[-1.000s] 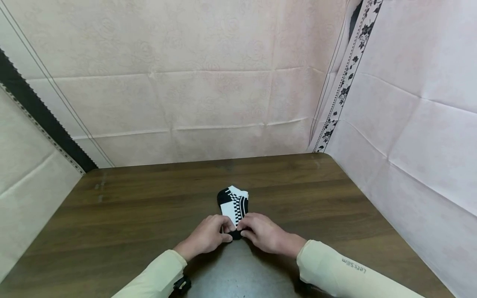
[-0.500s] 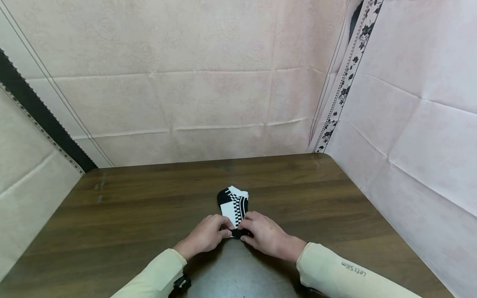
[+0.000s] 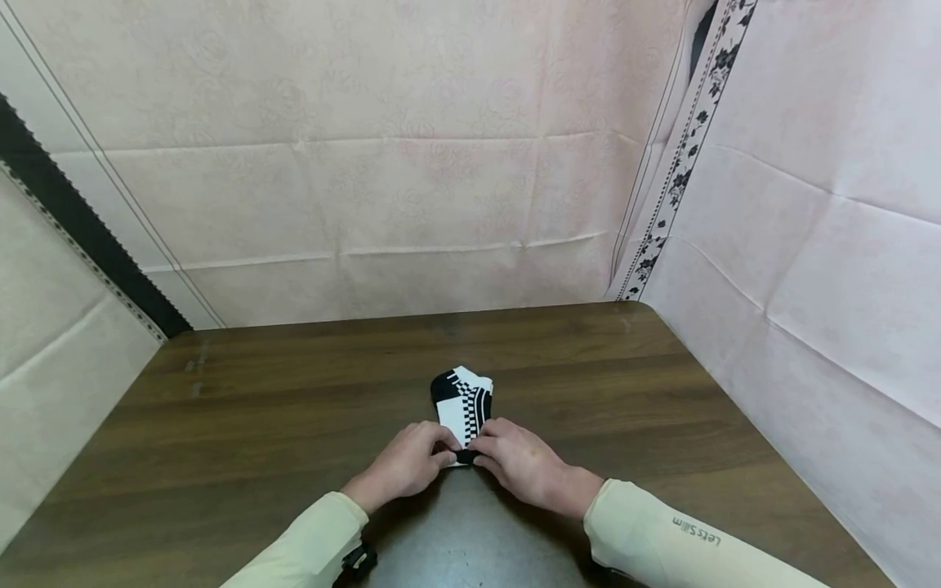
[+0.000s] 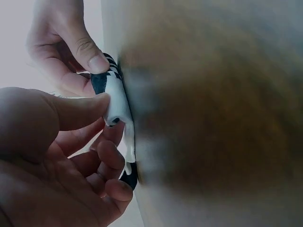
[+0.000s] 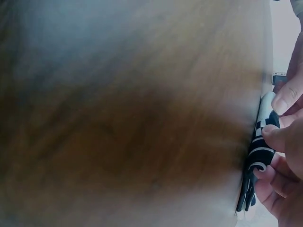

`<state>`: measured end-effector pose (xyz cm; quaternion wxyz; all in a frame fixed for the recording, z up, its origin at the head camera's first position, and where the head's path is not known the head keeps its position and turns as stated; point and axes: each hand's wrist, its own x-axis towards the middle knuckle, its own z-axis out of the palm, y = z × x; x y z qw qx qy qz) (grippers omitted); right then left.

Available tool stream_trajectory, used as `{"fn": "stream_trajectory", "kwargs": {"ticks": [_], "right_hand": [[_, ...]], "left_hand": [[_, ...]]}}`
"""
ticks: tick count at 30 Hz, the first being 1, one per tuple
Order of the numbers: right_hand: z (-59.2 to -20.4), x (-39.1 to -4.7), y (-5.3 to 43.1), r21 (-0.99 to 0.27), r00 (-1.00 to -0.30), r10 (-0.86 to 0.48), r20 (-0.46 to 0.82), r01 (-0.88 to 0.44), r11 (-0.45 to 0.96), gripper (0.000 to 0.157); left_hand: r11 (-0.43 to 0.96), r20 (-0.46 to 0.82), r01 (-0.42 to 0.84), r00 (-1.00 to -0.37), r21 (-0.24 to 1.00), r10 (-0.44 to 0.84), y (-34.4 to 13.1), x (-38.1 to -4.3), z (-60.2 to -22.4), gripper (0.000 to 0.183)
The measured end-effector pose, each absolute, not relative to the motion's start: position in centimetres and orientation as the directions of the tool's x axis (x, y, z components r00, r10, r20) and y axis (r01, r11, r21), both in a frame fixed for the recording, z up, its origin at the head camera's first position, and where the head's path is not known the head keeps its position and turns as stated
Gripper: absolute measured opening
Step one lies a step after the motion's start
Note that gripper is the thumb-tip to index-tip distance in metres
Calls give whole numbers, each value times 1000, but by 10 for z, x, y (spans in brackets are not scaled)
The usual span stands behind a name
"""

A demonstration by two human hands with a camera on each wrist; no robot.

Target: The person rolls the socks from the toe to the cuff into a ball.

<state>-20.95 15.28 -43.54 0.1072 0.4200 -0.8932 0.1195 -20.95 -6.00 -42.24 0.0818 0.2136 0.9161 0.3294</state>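
A black-and-white sock (image 3: 454, 415) with a checkered strip lies on the wooden table, its dark toe or heel patch pointing away from me. The end nearest me is curled into a small roll. My left hand (image 3: 408, 461) pinches the left part of this roll between thumb and fingers; the left wrist view shows the white rolled fabric (image 4: 117, 101) under the thumb. On the other side, my right hand (image 3: 524, 464) pinches the striped black part of the roll (image 5: 261, 153). Flat layers of fabric stick out beneath the roll in the right wrist view. The fingertips cover parts of it.
The brown wooden table (image 3: 294, 392) surrounds the sock, with a glossy reflection near its front edge. Pale patterned cloth (image 3: 412, 196) hangs behind the table, and more cloth (image 3: 823, 245) hangs along the right side.
The near end of the sock has been rolled slightly further away from me, with a white edge now showing under the black part. Both hands keep their grip and have shifted very little.
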Motion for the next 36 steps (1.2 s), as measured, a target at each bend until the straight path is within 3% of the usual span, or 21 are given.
{"fn": "stream_trajectory", "kwargs": {"ticks": [10, 16, 29, 36], "right_hand": [[-436, -211, 152, -71, -629, -726, 280, -767, 637, 8], [-436, -211, 152, -48, -626, -726, 283, -766, 641, 9], [-439, -208, 154, -104, -642, -700, 311, -756, 647, 14], [-435, -209, 155, -145, -656, -677, 334, -745, 651, 19]], "left_hand": [[696, 3, 328, -906, 638, 424, -58, -208, -422, 11], [697, 23, 362, -896, 619, 444, -58, -210, -422, 5], [721, -32, 330, -898, 609, 438, -58, -211, -423, 8], [695, 1, 353, -892, 626, 452, -60, -213, -423, 10]]}}
